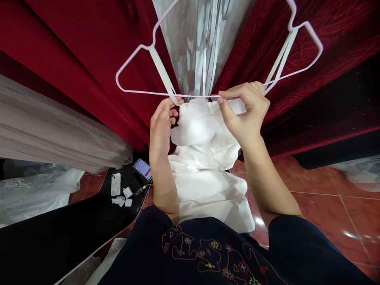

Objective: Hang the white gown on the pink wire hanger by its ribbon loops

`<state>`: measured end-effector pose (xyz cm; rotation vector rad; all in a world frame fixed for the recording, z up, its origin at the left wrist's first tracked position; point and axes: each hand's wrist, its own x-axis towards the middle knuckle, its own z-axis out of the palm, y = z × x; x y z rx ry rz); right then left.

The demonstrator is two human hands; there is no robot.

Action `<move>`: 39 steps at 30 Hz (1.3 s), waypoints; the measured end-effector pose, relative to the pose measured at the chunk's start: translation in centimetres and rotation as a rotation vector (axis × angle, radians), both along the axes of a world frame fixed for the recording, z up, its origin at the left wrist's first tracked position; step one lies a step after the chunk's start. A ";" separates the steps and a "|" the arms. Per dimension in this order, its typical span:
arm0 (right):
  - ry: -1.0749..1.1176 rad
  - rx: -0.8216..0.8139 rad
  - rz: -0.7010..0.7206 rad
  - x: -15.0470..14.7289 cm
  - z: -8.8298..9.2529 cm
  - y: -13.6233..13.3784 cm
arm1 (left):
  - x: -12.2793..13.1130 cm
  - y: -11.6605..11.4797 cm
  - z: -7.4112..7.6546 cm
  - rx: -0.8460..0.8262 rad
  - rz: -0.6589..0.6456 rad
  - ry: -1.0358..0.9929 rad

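A pale pink clothes hanger (142, 92) spans the upper middle of the head view. Looped over its notches are white straps (162, 70) that run down to a white dress (204, 158), which hangs below the lower bar with its cloth gathered in folds. My left hand (162, 124) is closed, fingers curled at the base of the left strap, close under the bar and beside the dress's top edge. With thumb and forefinger, my right hand (247, 109) pinches the lower bar right of the middle; its other fingers are curled near the right strap.
Red drapery (97, 71) hangs on the left, dark red patterned cloth (335, 59) on the right, and shiny grey-white fabric (185, 35) between. On a black tabletop (89, 221) lie a lit phone (142, 169), a white phone (116, 184) and a charger (127, 192). Red tiles (326, 209) cover the floor.
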<state>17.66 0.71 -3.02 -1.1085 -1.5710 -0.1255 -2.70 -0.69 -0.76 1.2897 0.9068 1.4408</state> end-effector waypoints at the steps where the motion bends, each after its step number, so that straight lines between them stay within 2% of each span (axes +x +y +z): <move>1: 0.012 -0.001 0.004 0.2 0.0 0.1 | 0.0 -0.5 0.5 0.018 0.008 0.070; 3: 0.042 0.002 0.028 0.5 0.0 0.3 | 0.0 -1.4 1.7 0.085 0.041 0.162; 5: 0.070 0.005 0.057 0.6 0.1 0.5 | -0.3 -2.0 3.1 0.132 0.020 0.128; 10: 0.077 -0.038 0.068 0.6 0.4 0.5 | -2.6 -1.2 6.0 0.147 -0.096 -0.259; 13: 0.052 -0.058 0.051 0.6 0.5 0.3 | -3.7 -0.5 6.4 0.113 -0.027 -0.356; 16: 0.044 -0.058 0.046 0.8 0.5 0.3 | -3.7 -0.2 5.9 0.112 0.048 -0.399; 19: 0.051 -0.057 0.061 0.9 0.5 0.4 | -3.0 0.1 5.9 0.189 0.016 -0.389; 23: 0.056 -0.058 0.079 1.0 0.5 0.4 | -2.6 0.7 7.4 0.249 -0.043 -0.468; 25: 0.053 -0.064 0.067 1.0 0.5 0.4 | -2.9 0.8 7.8 0.264 -0.005 -0.465; 28: 0.044 -0.068 0.047 1.0 0.5 0.4 | -3.5 0.9 6.6 0.261 0.142 -0.428; 31: 0.044 -0.073 0.055 0.9 0.4 0.5 | -3.7 1.3 3.9 0.245 0.371 -0.442; 33: 0.048 -0.077 0.055 0.8 0.3 0.6 | -3.1 1.6 2.4 0.167 0.433 -0.431; 36: 0.040 -0.060 0.046 0.6 0.1 0.7 | -1.4 1.8 1.2 0.106 0.302 -0.371; 39: 0.049 -0.014 0.055 0.4 -0.1 0.7 | 0.8 1.7 1.1 0.116 0.208 -0.343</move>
